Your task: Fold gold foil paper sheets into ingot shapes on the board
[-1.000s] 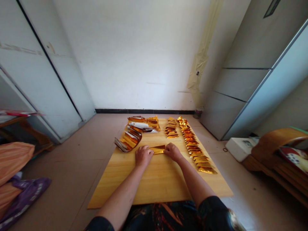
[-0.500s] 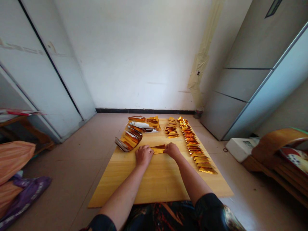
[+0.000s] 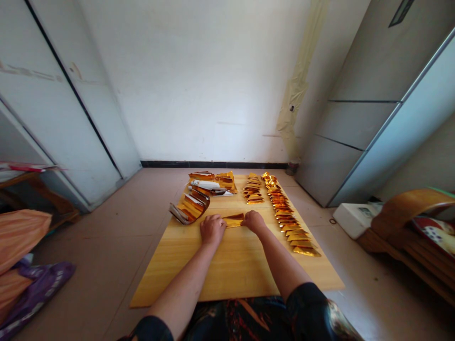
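Observation:
A folded piece of gold foil paper (image 3: 233, 220) lies flat on a wooden board (image 3: 234, 265) on the floor. My left hand (image 3: 212, 229) presses down on its left end with curled fingers. My right hand (image 3: 253, 220) pinches its right end. A curved fan of gold foil sheets (image 3: 190, 209) lies just left of my left hand. A long row of folded gold pieces (image 3: 288, 222) runs down the board's right side, close to my right hand. A shorter row of folded gold pieces (image 3: 252, 189) sits behind the paper.
More gold foil stacks (image 3: 213, 182) lie at the board's far end. A white wall and sliding doors (image 3: 64, 123) stand behind and left. A grey refrigerator (image 3: 373, 113), a white box (image 3: 353, 219) and a wooden chair (image 3: 412, 222) are right. Orange and purple bags (image 3: 24, 265) lie left.
Both hands stay on the gold foil paper; the right hand has shifted very slightly along its right end. Nothing else has moved.

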`<state>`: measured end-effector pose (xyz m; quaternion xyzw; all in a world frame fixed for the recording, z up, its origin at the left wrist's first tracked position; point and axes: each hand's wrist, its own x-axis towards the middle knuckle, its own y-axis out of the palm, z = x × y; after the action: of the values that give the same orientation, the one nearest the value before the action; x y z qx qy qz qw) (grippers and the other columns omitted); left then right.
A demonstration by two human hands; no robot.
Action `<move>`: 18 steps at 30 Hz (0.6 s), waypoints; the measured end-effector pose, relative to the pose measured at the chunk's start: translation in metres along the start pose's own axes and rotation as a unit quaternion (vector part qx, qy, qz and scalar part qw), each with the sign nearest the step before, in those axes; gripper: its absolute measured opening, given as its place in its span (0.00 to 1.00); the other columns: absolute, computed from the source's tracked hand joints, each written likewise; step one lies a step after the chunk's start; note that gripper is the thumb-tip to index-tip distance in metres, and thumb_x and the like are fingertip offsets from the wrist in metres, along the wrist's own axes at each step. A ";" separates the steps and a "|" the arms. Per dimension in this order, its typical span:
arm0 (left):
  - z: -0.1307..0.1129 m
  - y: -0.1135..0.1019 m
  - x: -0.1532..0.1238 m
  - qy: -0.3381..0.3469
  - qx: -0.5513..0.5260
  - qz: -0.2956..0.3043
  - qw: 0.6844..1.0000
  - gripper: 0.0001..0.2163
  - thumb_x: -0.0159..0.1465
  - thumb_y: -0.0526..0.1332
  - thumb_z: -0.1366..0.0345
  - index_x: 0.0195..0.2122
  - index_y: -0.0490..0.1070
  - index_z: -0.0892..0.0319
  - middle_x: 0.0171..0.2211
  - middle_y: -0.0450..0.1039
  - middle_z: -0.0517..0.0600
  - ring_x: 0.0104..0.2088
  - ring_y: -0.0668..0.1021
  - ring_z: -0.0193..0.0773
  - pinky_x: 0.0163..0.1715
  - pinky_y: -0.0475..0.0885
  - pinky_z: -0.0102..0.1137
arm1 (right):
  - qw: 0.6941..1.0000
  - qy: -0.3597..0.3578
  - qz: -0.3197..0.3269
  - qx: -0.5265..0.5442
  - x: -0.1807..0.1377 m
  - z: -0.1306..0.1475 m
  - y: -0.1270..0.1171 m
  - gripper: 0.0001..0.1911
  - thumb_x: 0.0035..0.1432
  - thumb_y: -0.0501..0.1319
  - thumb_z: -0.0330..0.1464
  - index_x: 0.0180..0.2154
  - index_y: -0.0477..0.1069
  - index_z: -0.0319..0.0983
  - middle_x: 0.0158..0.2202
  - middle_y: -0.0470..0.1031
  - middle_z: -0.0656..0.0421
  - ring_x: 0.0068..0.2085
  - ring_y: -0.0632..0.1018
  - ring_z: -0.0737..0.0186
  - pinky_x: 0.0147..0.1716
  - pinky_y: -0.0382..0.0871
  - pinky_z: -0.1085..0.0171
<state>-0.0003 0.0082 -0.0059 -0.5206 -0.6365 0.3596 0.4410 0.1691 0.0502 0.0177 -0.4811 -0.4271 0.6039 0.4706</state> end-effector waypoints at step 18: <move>0.001 0.003 -0.002 0.007 -0.008 0.000 1.000 0.06 0.60 0.59 0.63 0.32 0.76 0.52 0.49 0.73 0.45 0.49 0.69 0.40 0.44 0.59 0.35 | 1.000 0.015 0.000 0.004 0.003 -0.001 0.002 0.14 0.49 0.64 0.39 0.37 0.79 0.39 0.38 0.79 0.52 0.40 0.77 0.57 0.35 0.65 0.69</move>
<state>-0.0003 0.0071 -0.0094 -0.5268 -0.6363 0.3505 0.4412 0.1700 0.0526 0.0155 -0.4880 -0.4177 0.5982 0.4791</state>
